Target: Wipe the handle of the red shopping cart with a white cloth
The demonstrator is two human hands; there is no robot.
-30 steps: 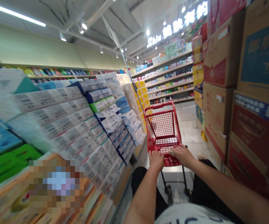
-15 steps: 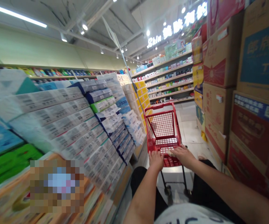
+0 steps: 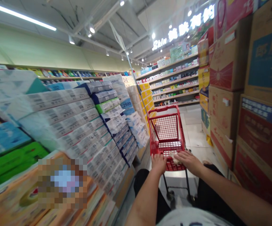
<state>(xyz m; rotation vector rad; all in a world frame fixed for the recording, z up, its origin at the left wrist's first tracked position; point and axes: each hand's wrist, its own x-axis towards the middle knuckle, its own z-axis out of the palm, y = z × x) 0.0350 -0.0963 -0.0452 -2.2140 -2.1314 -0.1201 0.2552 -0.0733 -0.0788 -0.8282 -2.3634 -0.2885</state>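
A red shopping cart (image 3: pixel 166 128) stands in front of me in the aisle, its plastic mesh basket over dark legs with wheels. My left hand (image 3: pixel 158 163) is closed over the left part of the cart's near handle bar. On the right part of the same bar rests my right hand (image 3: pixel 189 161). A crumpled whitish tissue (image 3: pixel 174 157) sticks out from under the right hand's fingers, against the bar. Nothing shows inside the mesh basket. The bar itself is mostly hidden by both hands.
Stacked tissue packs (image 3: pixel 72 122) line the left side, with orange packs (image 3: pixel 62 194) nearest me. Tall cardboard boxes (image 3: pixel 225 110) wall in the right. Ahead stand shelves of small goods (image 3: pixel 175 81). A thin sign pole (image 3: pixel 136 78) rises by the left stack. Pale floor tiles (image 3: pixel 192 128) run between.
The surroundings have shifted slightly right in view. More of the whitish tissue shows beside my right hand, which lies a little further right. Both hands are still at the cart's bar.
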